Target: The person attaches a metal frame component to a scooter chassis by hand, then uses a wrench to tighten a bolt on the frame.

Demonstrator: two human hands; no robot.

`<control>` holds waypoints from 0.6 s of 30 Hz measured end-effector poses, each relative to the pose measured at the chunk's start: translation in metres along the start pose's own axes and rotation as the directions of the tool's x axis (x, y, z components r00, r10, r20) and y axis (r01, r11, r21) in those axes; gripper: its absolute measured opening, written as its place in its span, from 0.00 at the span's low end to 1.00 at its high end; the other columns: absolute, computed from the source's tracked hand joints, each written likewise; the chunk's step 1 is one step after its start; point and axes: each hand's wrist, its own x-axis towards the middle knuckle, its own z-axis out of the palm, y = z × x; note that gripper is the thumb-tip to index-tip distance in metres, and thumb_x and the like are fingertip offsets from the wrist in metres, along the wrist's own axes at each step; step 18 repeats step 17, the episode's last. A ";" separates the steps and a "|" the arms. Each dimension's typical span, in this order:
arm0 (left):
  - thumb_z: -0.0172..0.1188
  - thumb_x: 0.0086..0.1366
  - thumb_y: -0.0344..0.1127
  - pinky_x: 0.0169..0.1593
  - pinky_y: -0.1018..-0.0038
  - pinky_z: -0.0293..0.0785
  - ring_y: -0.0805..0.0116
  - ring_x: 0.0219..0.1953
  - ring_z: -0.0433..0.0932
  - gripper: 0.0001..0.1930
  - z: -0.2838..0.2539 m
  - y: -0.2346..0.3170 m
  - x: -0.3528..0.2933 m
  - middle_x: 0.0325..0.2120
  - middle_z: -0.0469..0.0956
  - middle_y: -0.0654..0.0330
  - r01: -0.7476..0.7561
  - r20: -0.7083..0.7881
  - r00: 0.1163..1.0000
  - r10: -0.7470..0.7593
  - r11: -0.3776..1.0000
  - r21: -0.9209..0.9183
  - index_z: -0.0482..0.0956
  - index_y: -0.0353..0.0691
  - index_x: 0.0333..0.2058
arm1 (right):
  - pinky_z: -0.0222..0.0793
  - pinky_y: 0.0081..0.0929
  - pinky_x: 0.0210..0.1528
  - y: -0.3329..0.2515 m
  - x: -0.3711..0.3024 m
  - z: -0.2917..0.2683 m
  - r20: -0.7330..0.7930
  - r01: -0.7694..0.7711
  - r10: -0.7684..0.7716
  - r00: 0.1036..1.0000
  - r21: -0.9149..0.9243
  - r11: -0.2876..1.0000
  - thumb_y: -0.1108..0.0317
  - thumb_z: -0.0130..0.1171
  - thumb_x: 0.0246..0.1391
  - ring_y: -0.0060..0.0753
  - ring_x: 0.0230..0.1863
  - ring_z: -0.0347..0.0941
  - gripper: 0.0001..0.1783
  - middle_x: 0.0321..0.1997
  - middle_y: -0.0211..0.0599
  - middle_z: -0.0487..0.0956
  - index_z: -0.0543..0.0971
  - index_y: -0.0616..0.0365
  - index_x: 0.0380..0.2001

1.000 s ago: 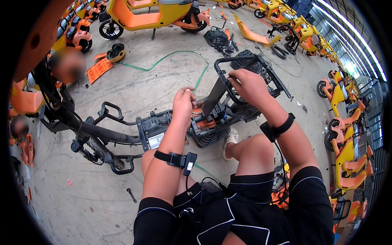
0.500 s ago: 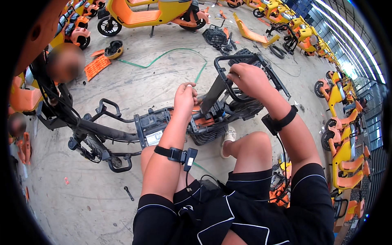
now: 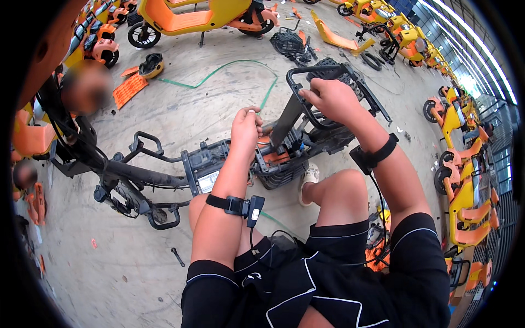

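A stripped black scooter frame [image 3: 145, 174] lies across in front of me, its rear rack [image 3: 293, 82] raised at the right. Over the frame's middle, my left hand [image 3: 246, 128] is closed, thumb against the curled fingers; what it holds, if anything, is too small to make out. My right hand [image 3: 333, 101] is closed in a pinch beside the rack's looped bar, and its fingertips hide whatever is between them. Below the rack, a thick black tube [image 3: 286, 123] slants down to an orange part [image 3: 276, 157] in the frame.
A yellow and orange scooter [image 3: 202, 19] stands beyond the frame. On the floor are a helmet [image 3: 151, 65], an orange perforated panel [image 3: 130, 91], a green strap [image 3: 219, 68], a black basket [image 3: 289, 42] and a small wrench [image 3: 177, 257]. Rows of scooters [image 3: 465, 208] line the right side.
My right hand has shifted slightly up and left along the rack's bar. The left hand has risen a little, still closed. The whole view has tilted slightly.
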 end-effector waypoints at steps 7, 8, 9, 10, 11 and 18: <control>0.44 0.74 0.35 0.30 0.78 0.66 0.79 0.25 0.67 0.12 0.006 0.001 0.002 0.25 0.71 0.67 0.002 0.020 1.000 -0.002 1.000 0.005 0.74 0.37 0.48 | 0.72 0.46 0.36 -0.001 -0.004 -0.006 -0.012 -0.041 0.041 0.999 0.008 0.999 0.38 0.57 0.59 0.53 0.35 0.79 0.29 0.28 0.48 0.81 0.79 0.57 0.34; 0.44 0.74 0.35 0.30 0.78 0.66 0.79 0.25 0.67 0.12 0.007 0.001 0.001 0.25 0.71 0.67 0.003 0.020 1.000 -0.003 1.000 0.001 0.74 0.37 0.48 | 0.72 0.45 0.37 -0.002 -0.006 -0.008 -0.033 -0.037 0.038 0.999 0.032 0.999 0.39 0.58 0.59 0.52 0.36 0.79 0.27 0.29 0.46 0.81 0.80 0.56 0.36; 0.44 0.74 0.35 0.30 0.78 0.66 0.79 0.25 0.67 0.12 0.007 0.001 0.002 0.25 0.71 0.67 0.003 0.019 1.000 -0.003 1.000 -0.002 0.74 0.37 0.48 | 0.73 0.44 0.37 -0.002 -0.007 -0.010 -0.055 -0.032 0.035 0.998 0.057 0.998 0.41 0.59 0.59 0.51 0.37 0.79 0.26 0.30 0.45 0.81 0.80 0.56 0.38; 0.44 0.74 0.35 0.30 0.78 0.66 0.79 0.25 0.67 0.13 0.008 0.000 0.003 0.25 0.71 0.67 0.004 0.018 1.000 -0.004 1.000 0.001 0.74 0.37 0.48 | 0.73 0.43 0.39 -0.002 -0.008 -0.012 -0.037 -0.008 0.011 0.999 0.086 0.996 0.44 0.60 0.59 0.50 0.38 0.79 0.24 0.32 0.44 0.81 0.80 0.55 0.41; 0.44 0.74 0.35 0.30 0.78 0.66 0.79 0.25 0.67 0.13 0.008 -0.002 0.004 0.25 0.71 0.67 0.003 0.017 1.000 -0.003 1.000 0.004 0.74 0.37 0.48 | 0.73 0.41 0.40 -0.002 -0.008 -0.015 -0.020 0.016 -0.014 1.000 0.116 0.993 0.47 0.62 0.58 0.48 0.38 0.79 0.23 0.33 0.43 0.81 0.80 0.55 0.43; 0.44 0.74 0.35 0.30 0.78 0.67 0.79 0.25 0.67 0.13 0.011 -0.004 0.007 0.25 0.71 0.67 0.020 0.015 1.000 -0.020 1.000 0.023 0.74 0.37 0.48 | 0.74 0.39 0.48 0.022 -0.001 0.004 -0.045 0.265 -0.263 0.964 0.043 0.963 0.58 0.65 0.58 0.43 0.46 0.79 0.21 0.42 0.43 0.82 0.78 0.57 0.49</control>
